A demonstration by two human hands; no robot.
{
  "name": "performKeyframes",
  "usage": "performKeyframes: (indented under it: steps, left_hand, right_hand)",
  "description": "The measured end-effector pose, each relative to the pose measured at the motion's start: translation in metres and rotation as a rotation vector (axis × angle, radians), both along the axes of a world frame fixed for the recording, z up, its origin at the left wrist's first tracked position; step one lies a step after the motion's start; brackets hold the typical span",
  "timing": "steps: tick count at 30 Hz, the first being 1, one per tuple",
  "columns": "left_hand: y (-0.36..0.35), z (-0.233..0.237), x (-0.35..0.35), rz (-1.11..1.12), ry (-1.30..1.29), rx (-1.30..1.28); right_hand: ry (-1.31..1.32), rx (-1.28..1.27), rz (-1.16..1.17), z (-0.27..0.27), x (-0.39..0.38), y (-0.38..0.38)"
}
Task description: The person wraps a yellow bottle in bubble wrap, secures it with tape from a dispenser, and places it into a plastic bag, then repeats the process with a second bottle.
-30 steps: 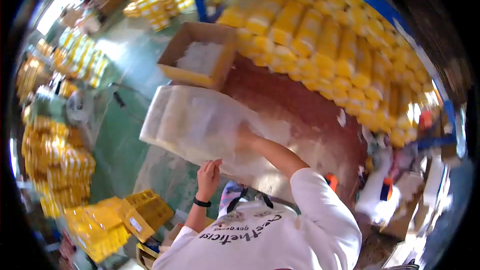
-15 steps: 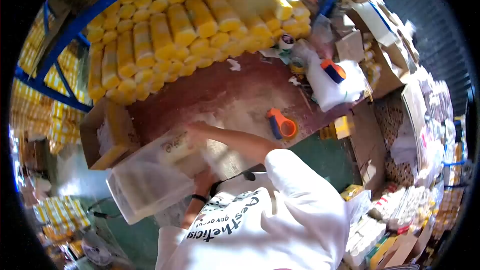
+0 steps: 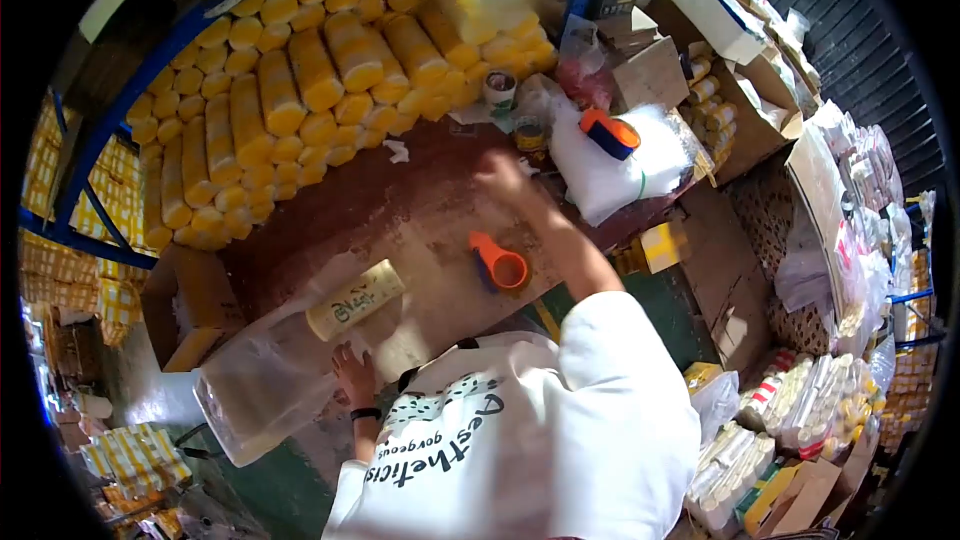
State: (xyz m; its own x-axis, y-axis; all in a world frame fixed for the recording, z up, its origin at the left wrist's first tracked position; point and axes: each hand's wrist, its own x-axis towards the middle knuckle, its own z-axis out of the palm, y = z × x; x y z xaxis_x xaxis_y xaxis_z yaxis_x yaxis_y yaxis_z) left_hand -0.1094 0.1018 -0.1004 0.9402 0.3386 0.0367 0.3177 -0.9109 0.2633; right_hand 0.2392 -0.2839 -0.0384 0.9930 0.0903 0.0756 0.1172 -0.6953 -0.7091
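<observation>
My left hand (image 3: 355,377), with a black band at the wrist, lies flat with fingers apart at the edge of a clear plastic bag (image 3: 255,395). Just beyond it is a pale yellow roll (image 3: 355,300) with dark handwriting, lying on the table by the bag. My right hand (image 3: 505,182) is stretched over the far part of the table, smeared by motion, so its fingers cannot be read. Nearer to me, below that arm, sits an orange and blue tape dispenser (image 3: 500,265).
Yellow-wrapped rolls (image 3: 270,100) are piled along the table's back. A cardboard box (image 3: 190,310) stands at the left end. On the right, a second tape dispenser (image 3: 610,135) rests on a stuffed white bag (image 3: 620,175), near a small tub (image 3: 500,90).
My right hand has left the plastic bag and swung out to the far right. My left hand stays by the bag, which now lies flatter, and the roll shows uncovered.
</observation>
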Motion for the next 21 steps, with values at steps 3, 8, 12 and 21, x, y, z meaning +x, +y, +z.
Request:
performKeyframes:
  steps: [3,8,12,21]
  left_hand:
    - [-0.041,0.017,0.023,-0.120,-0.142,-0.033]
    - [-0.122,0.020,0.073,-0.328,-0.285,-0.039]
    - [-0.194,0.052,0.104,-0.396,-0.161,-0.176]
    - [-0.275,0.091,0.149,-0.479,-0.089,-0.363]
  right_hand:
    - [-0.585,-0.262,-0.367,0.019,0.022,-0.140]
    - [0.051,-0.757,-0.458,0.003,0.028,-0.272]
    - [-0.413,-0.589,-0.146,0.011,0.026,-0.260]
    - [-0.129,-0.453,0.366,-0.042,0.005,-0.048]
